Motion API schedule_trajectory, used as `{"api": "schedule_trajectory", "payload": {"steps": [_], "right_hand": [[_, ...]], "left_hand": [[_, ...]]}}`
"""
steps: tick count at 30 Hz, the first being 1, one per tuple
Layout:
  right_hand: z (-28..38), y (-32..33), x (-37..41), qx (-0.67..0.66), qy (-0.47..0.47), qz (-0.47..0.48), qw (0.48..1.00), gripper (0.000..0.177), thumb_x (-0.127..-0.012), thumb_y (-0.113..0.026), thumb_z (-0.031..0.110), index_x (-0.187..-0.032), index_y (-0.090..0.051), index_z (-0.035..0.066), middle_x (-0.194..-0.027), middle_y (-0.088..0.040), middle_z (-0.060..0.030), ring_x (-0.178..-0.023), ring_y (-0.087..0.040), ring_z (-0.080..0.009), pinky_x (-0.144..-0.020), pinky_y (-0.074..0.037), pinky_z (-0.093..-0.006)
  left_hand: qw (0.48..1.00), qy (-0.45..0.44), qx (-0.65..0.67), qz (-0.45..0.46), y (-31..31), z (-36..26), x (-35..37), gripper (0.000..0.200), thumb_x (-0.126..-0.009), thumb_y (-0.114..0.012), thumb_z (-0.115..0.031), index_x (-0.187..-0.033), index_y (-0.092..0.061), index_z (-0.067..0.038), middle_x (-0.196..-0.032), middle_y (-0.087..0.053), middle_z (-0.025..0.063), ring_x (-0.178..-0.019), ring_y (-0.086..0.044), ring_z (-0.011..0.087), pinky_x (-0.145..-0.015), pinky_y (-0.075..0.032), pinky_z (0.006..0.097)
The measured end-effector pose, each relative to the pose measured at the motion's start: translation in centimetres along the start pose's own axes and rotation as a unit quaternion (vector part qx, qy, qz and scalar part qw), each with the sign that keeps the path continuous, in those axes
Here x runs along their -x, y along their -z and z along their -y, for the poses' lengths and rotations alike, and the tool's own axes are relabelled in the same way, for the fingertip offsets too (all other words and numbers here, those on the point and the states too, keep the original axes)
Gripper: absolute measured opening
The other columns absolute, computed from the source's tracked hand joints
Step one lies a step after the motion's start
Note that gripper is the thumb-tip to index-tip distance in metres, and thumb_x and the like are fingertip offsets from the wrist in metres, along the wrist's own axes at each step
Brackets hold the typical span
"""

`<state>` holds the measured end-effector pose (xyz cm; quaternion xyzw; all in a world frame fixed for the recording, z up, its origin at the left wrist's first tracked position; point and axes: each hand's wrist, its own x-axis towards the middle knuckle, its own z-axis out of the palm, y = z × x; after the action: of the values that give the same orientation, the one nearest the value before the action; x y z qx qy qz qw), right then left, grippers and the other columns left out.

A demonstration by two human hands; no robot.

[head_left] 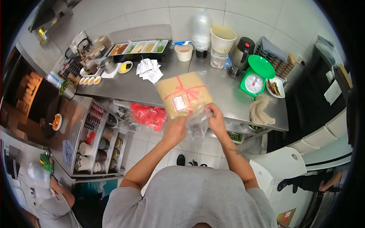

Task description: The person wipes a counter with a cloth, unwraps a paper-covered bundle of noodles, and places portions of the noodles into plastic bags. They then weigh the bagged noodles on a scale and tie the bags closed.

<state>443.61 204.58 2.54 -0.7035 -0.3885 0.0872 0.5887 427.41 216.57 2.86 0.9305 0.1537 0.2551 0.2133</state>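
A tan, square package tied crosswise with pink ribbon and bearing a white label lies inside a clear plastic bag, partly over the front edge of the steel counter. At the package's lower left corner, my left hand is closed on the bag; its fingertips are partly hidden. My right hand pinches the loose, crumpled end of the bag near the lower right corner. Just left of the package lie several white paper slips.
A green dial scale and a beige cloth sit on the right. Sauce trays line the back left. Red plastic bags fill the shelf below. A white chair stands behind right; another person works at lower left.
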Motion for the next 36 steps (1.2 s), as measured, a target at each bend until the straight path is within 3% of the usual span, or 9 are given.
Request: {"api": "schedule_trajectory", "payload": {"steps": [4, 7, 10, 16, 18, 20, 23, 29, 36], "right_hand": [[1.9, 1.2, -1.5, -0.163, -0.128, 0.068, 0.976, 0.012, -0.080, -0.043, -0.001, -0.089, -0.051, 0.004, -0.079, -0.051, -0.0001, -0.076, -0.047, -0.0088, -0.071, -0.039, -0.0225], [3.7, -0.4, -1.3, -0.145, -0.078, 0.074, 0.984, 0.012, -0.081, -0.044, 0.000, -0.090, -0.051, 0.005, -0.079, -0.049, 0.0016, -0.072, -0.046, -0.0070, -0.068, -0.038, -0.0209], [5.5, -1.5, -0.4, -0.172, -0.069, 0.110, 0.976, 0.016, -0.079, -0.047, 0.001, -0.094, -0.052, 0.004, -0.082, -0.050, 0.0017, -0.073, -0.047, -0.0073, -0.068, -0.039, -0.0211], [6.5, 0.8, -0.3, -0.258, -0.119, 0.273, 0.919, 0.027, -0.077, -0.055, 0.008, -0.103, -0.054, 0.003, -0.088, -0.053, 0.0017, -0.084, -0.048, -0.0093, -0.077, -0.039, -0.0240], [0.7, 1.6, -3.3, -0.245, -0.056, 0.218, 0.943, 0.050, -0.073, -0.061, 0.024, -0.119, -0.050, 0.007, -0.102, -0.052, -0.0007, -0.089, -0.048, -0.0116, -0.076, -0.040, -0.0229], [-1.9, 1.6, -6.5, -0.066, -0.073, -0.013, 0.995, 0.054, -0.075, -0.066, 0.027, -0.121, -0.050, 0.002, -0.098, -0.053, -0.0029, -0.090, -0.048, -0.0127, -0.082, -0.039, -0.0266], [-5.3, 0.1, -10.0, -0.175, -0.310, -0.062, 0.933, 0.056, -0.078, -0.068, 0.030, -0.123, -0.049, 0.003, -0.105, -0.053, -0.0073, -0.098, -0.048, -0.0138, -0.081, -0.041, -0.0296], [-4.3, -4.1, -12.7, -0.332, -0.308, 0.094, 0.887, 0.069, -0.080, -0.068, 0.025, -0.128, -0.034, -0.010, -0.108, -0.056, -0.0182, -0.094, -0.057, -0.0223, -0.080, -0.047, -0.0325], [-5.5, -3.2, -10.0, -0.328, -0.292, 0.000, 0.898, 0.049, -0.077, -0.067, 0.016, -0.111, -0.047, -0.012, -0.091, -0.059, -0.0134, -0.081, -0.057, -0.0183, -0.069, -0.047, -0.0302]], "left_hand": [[0.985, 0.149, 0.082, -0.023, 6.9, -4.3, 0.1, 0.014, -0.081, -0.055, -0.013, -0.084, -0.055, 0.001, -0.069, -0.054, 0.0208, -0.072, -0.056, 0.0387, -0.065, -0.044, 0.0460], [0.939, 0.087, 0.308, 0.124, 3.5, -7.0, 1.3, 0.017, -0.080, -0.055, -0.015, -0.079, -0.056, 0.002, -0.062, -0.052, 0.0206, -0.069, -0.055, 0.0405, -0.066, -0.045, 0.0448], [0.973, 0.179, 0.103, 0.104, -1.1, -4.3, -1.7, 0.024, -0.080, -0.056, -0.021, -0.087, -0.057, 0.001, -0.073, -0.056, 0.0193, -0.078, -0.057, 0.0385, -0.071, -0.046, 0.0436], [0.956, 0.071, -0.228, -0.168, -4.0, 2.4, -8.3, 0.038, -0.074, -0.064, -0.031, -0.098, -0.057, -0.003, -0.101, -0.056, 0.0135, -0.097, -0.056, 0.0275, -0.080, -0.045, 0.0393], [0.963, 0.140, -0.220, -0.065, -4.1, 2.8, -10.7, 0.038, -0.072, -0.066, -0.032, -0.098, -0.057, -0.005, -0.100, -0.057, 0.0128, -0.097, -0.056, 0.0265, -0.080, -0.045, 0.0384], [0.968, 0.159, -0.192, 0.034, -3.2, 2.6, -11.0, 0.038, -0.070, -0.067, -0.031, -0.097, -0.058, -0.006, -0.098, -0.058, 0.0128, -0.095, -0.057, 0.0267, -0.080, -0.045, 0.0387], [0.978, 0.099, -0.145, 0.115, -0.4, 2.3, -10.4, 0.036, -0.068, -0.068, -0.030, -0.093, -0.060, -0.006, -0.093, -0.060, 0.0138, -0.091, -0.059, 0.0287, -0.078, -0.046, 0.0406], [0.962, 0.063, -0.032, 0.264, 1.2, 3.3, -7.4, 0.027, -0.069, -0.067, -0.031, -0.086, -0.066, -0.010, -0.087, -0.064, 0.0128, -0.083, -0.062, 0.0296, -0.074, -0.048, 0.0405], [0.946, 0.047, 0.145, 0.286, 1.6, 2.8, -2.9, 0.022, -0.073, -0.064, -0.027, -0.087, -0.066, -0.011, -0.086, -0.063, 0.0091, -0.082, -0.061, 0.0274, -0.074, -0.048, 0.0372]]}}
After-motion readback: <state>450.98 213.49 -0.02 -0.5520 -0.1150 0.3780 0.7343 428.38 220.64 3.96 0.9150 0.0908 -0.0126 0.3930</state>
